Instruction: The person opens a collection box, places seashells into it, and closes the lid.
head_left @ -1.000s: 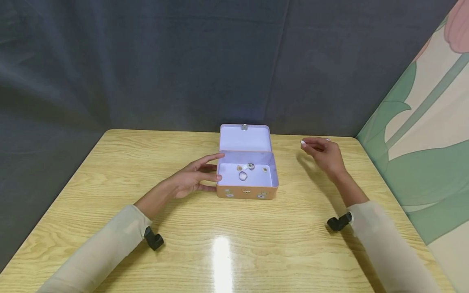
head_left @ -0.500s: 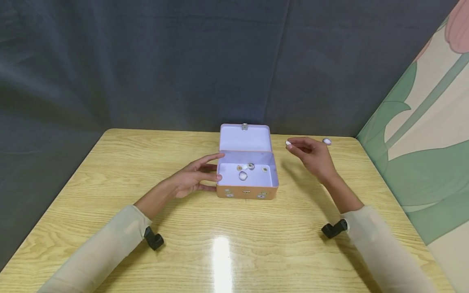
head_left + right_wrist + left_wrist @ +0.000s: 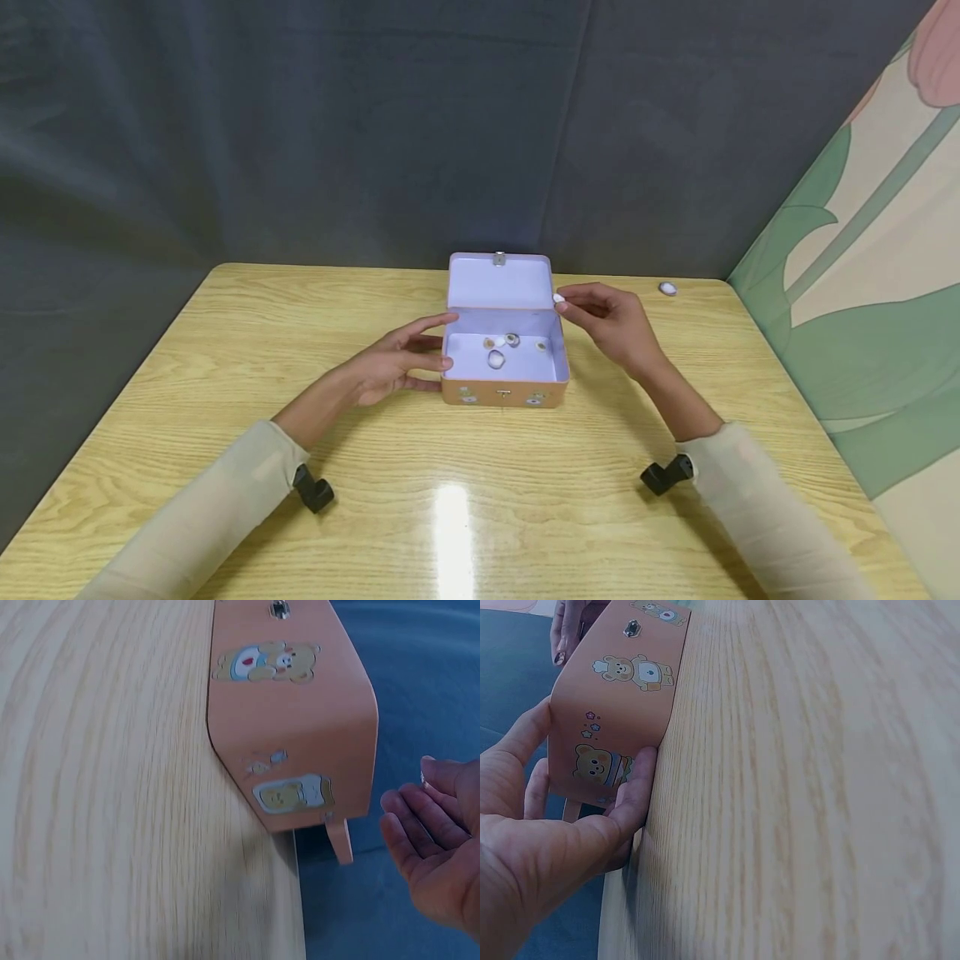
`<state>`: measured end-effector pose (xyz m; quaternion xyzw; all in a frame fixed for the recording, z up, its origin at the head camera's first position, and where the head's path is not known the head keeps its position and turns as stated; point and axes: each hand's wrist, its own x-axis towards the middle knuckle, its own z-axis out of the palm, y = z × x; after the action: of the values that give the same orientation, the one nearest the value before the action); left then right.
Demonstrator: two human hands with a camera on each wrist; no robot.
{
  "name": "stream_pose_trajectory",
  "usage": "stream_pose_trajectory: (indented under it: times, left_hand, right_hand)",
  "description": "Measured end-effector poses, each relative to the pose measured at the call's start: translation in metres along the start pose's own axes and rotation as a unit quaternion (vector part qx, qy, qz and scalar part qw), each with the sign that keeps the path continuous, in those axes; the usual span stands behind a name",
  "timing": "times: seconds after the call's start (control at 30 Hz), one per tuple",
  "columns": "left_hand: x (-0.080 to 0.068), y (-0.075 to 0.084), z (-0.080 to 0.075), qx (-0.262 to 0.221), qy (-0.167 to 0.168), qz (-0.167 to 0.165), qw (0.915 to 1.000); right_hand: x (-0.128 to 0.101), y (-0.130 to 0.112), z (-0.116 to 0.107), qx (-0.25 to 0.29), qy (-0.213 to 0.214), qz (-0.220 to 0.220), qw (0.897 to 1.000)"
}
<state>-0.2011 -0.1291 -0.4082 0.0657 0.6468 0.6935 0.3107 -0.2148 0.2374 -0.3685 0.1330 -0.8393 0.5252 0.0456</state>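
An open tin box (image 3: 504, 393), orange outside and lilac inside, stands near the back of the table with its lid (image 3: 498, 282) tipped back. Inside lie several small shell-like pieces, one of them a larger white one with a purplish rim (image 3: 496, 359). My left hand (image 3: 393, 362) holds the box at its left end, fingers spread from rim to base. Beside the lid's right edge, my right hand (image 3: 611, 323) pinches a small white shell-like piece (image 3: 558, 297) between thumb and fingertips. In the right wrist view, this hand (image 3: 442, 832) is beyond the bear-decorated box (image 3: 292, 712).
Another white and purple shell-like piece (image 3: 667, 288) lies at the table's back right. A dark curtain (image 3: 375, 133) hangs behind the wooden table (image 3: 360, 500). A flower-patterned cloth (image 3: 885, 333) borders the right side.
My right hand has moved left from the back right of the table to the box's right side, carrying the small white piece. My left hand and the box have stayed put.
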Motion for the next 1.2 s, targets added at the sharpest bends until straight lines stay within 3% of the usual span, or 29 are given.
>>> stream_pose_trajectory:
  times: [0.6,1.2]
  left_hand:
    - [-0.001,0.002,0.001,0.003,-0.002,0.003,1.0]
    - [0.001,0.001,0.0,0.001,0.002,-0.001,1.0]
  right_hand:
    - [0.002,-0.002,0.022,-0.017,-0.023,-0.02,0.999]
    - [0.0,-0.009,0.027,0.004,-0.05,0.0,0.999]
